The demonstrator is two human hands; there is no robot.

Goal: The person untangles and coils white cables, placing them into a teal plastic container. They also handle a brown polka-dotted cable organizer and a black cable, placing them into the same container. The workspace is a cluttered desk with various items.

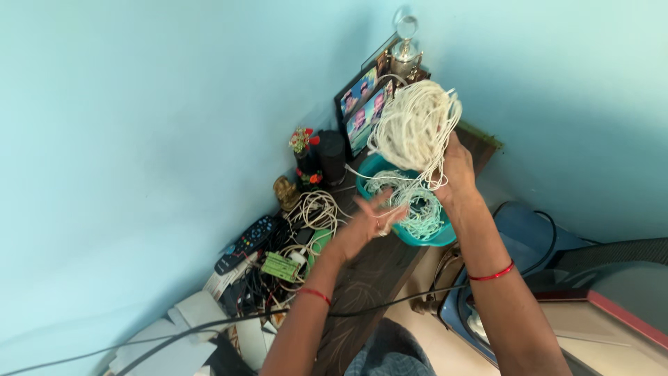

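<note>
Head view. The right hand is clamped on a thick coil of off-white cord, raised just above a teal basin that stands on a dark wooden shelf. Loose strands run from the coil down into the basin, where more cord lies heaped. The left hand, beside the basin's near rim, is blurred; its fingers appear spread, with strands crossing them, but whether it pinches any cannot be told. The cord looks light, soft and limp, prone to tangle; it is probably best gripped around the whole bundle, not by single strands. The basin's floor is hidden under cord. Left of the basin lie a remote control and tangled cables, hard to make out.
</note>
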